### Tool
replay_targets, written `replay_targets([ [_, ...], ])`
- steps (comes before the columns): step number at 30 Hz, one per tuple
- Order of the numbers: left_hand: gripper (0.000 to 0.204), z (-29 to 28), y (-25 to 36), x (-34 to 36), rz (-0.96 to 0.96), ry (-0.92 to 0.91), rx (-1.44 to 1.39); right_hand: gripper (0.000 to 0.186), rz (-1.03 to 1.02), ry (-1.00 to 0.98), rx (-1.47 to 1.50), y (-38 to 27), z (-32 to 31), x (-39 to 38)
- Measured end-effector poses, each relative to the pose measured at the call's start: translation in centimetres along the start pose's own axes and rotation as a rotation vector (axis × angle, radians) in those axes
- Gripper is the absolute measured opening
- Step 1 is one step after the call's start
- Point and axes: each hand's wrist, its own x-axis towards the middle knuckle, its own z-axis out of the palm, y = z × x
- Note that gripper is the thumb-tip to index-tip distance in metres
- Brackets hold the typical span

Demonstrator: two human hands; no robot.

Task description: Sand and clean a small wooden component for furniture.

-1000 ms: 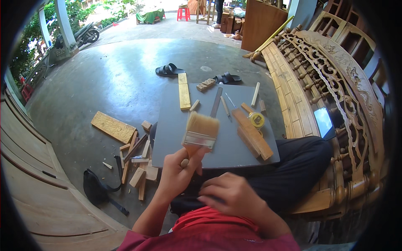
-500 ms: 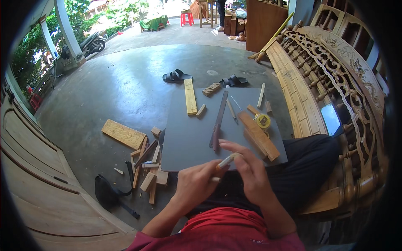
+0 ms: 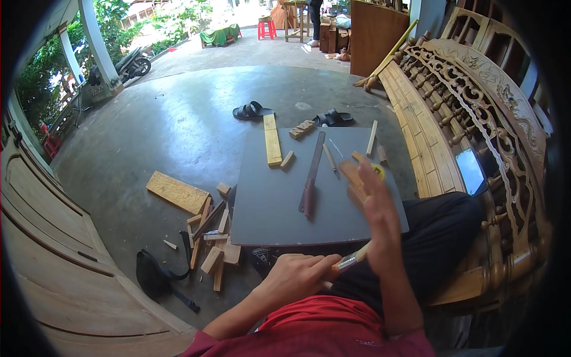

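Observation:
My left hand (image 3: pixel 300 273) is closed round a flat paintbrush (image 3: pixel 352 259) with an orange handle, a silvery band and pale bristles. Those bristles reach the heel of my right hand (image 3: pixel 380 217), which is raised upright with its fingers stretched out, holding nothing. Below my left fingers a small pale wooden end shows; I cannot tell whether it is part of the brush. Beyond the hands lies a grey board (image 3: pixel 267 205). On it are a saw-like dark tool (image 3: pixel 312 178), a pencil-like stick (image 3: pixel 331 160), and a wooden plane-like block (image 3: pixel 352 172) partly covered by my right hand.
A yellow tape measure (image 3: pixel 379 172) and yellow wood strips (image 3: pixel 272 146) also lie on the board. Left of it are a carved plank (image 3: pixel 177 191), several offcuts (image 3: pixel 212 260) and a black pouch (image 3: pixel 151 273). Black sandals (image 3: pixel 253 110) lie beyond; a carved wooden bench (image 3: pixel 416 149) stands right.
My left hand has moved right and slightly lower with the paintbrush. My right hand has straightened and turned upright, its fingers now covering part of the wooden block and tape measure.

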Motion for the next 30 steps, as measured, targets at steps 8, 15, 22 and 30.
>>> replay_targets([
  [8, 0.053, 1.5, 1.0, -0.2, 0.046, -0.119, 0.02, 0.05, 0.17, 0.188, 0.312, 0.1, -0.7, 1.0],
  [15, 0.056, 0.7, 0.9, -0.3, -0.039, -0.056, 0.042, 0.043, 0.492, -0.475, 0.136, -1.9, -1.6, 0.4],
  [22, 0.061, 0.0, 0.5, -0.5, -0.058, -0.039, 0.119, 0.044, 0.486, -0.463, 0.28, -0.6, -0.9, -0.4],
  [30, 0.029, -1.7, -1.1, 0.0, -0.201, 0.319, 0.185, 0.038, 0.197, -0.294, 0.289, -0.6, 0.1, -1.1],
])
